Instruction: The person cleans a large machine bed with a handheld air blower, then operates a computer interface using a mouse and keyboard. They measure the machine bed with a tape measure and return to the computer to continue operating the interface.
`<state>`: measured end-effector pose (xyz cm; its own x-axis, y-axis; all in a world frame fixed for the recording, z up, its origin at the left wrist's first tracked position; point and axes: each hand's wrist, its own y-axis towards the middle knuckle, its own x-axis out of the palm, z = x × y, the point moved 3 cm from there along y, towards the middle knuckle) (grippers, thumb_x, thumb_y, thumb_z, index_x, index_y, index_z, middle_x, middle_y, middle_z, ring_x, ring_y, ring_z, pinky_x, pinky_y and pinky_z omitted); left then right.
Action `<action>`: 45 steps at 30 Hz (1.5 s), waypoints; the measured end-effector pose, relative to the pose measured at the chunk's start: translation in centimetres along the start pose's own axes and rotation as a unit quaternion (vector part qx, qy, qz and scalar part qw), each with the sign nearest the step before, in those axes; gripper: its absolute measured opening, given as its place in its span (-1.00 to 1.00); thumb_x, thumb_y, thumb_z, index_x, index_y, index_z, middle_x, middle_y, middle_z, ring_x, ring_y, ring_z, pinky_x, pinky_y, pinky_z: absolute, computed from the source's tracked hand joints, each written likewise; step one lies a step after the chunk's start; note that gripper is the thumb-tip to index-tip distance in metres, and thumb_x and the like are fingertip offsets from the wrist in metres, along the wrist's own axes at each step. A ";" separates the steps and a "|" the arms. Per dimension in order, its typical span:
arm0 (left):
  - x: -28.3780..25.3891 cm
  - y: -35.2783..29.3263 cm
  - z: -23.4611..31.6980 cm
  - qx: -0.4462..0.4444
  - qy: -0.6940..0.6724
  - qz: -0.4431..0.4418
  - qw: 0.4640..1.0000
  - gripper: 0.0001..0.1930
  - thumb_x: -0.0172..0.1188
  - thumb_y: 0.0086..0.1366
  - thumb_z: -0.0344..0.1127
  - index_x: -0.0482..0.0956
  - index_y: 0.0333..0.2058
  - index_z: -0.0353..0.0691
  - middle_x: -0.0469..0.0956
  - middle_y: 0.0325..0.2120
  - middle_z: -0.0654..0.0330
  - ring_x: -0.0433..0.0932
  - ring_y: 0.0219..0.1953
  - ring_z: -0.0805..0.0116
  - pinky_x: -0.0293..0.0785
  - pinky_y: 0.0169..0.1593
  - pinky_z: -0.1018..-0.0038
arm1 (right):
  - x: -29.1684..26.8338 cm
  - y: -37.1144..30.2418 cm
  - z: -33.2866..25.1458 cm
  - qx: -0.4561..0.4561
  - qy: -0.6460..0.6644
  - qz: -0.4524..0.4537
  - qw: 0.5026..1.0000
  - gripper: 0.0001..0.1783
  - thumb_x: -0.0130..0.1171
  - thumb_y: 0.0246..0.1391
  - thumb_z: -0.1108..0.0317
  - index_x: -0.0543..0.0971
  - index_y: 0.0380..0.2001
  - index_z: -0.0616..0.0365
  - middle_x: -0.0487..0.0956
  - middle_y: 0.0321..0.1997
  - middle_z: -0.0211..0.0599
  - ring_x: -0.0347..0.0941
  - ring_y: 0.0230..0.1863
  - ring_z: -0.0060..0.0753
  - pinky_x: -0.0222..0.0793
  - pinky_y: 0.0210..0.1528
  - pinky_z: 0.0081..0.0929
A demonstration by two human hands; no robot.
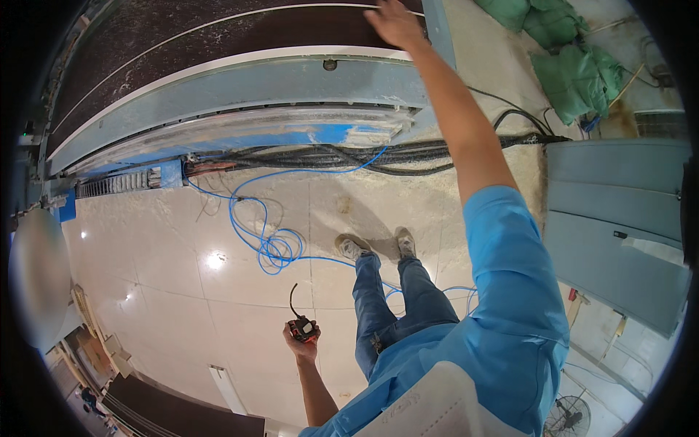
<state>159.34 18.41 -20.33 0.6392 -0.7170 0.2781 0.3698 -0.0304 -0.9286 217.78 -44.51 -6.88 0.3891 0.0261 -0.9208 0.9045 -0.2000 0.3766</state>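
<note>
My left hand (pixel 303 351) is low over the floor, its fingers wrapped round a red and black tape measure (pixel 301 330). A dark strap curves up from the tape measure. Far ahead, my right hand (pixel 397 26) is stretched out with its fingers spread, at the right end of a dark brown panel (pixel 240 33). It looks laid flat on the panel, though contact is hard to make out. Beneath the panel is the grey-blue side of a long machine bed (pixel 255 84), dusty along its edge.
A blue hose (pixel 266 251) lies coiled on the tiled floor by my feet. Thick black cables (pixel 408 156) run along the machine's base. To the right stand a grey-blue cabinet (pixel 619 226) and green sacks (pixel 579 80). A fan (pixel 568 416) and dark stacked boards (pixel 175 411) are behind.
</note>
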 end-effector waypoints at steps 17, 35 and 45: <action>-3.3 0.9 -11.9 -0.148 0.122 0.079 0.978 -0.38 -0.02 0.24 0.30 0.56 -0.16 -0.22 0.60 -0.37 -0.12 0.59 -0.34 0.01 0.53 -0.19 0.16 | 1.1 1.9 12.7 -0.001 0.133 0.091 0.987 -0.65 0.25 0.06 0.11 0.67 -0.22 0.16 0.65 -0.18 -0.01 0.56 -0.10 0.06 0.44 0.01 -0.13; 6.4 3.8 -7.9 -0.091 0.151 0.020 0.984 -0.44 -0.08 0.35 0.19 0.55 -0.17 -0.27 0.61 -0.34 -0.10 0.61 -0.33 0.01 0.58 -0.19 0.20 | -0.2 -6.0 12.3 0.125 0.318 0.191 0.920 -0.49 0.01 0.28 -0.03 0.60 -0.11 0.25 0.61 -0.05 0.09 0.52 -0.03 0.23 0.39 0.00 -0.07; 20.3 1.0 -14.9 -0.160 0.454 -0.219 0.849 -0.54 -0.09 0.43 0.06 0.59 -0.14 -0.22 0.68 -0.33 0.09 0.68 -0.32 0.19 0.66 -0.24 0.30 | -19.0 -59.8 -1.0 0.306 0.390 -0.050 0.867 -0.66 0.03 0.29 0.10 0.62 -0.13 0.10 0.64 -0.18 -0.05 0.56 -0.11 0.08 0.47 -0.07 -0.12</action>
<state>162.63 -6.51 -19.25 -0.3488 -0.8247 0.4453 0.1436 -0.5165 -0.8441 156.48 -32.10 -11.83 0.5299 0.6802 -0.5065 0.7719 -0.6342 -0.0443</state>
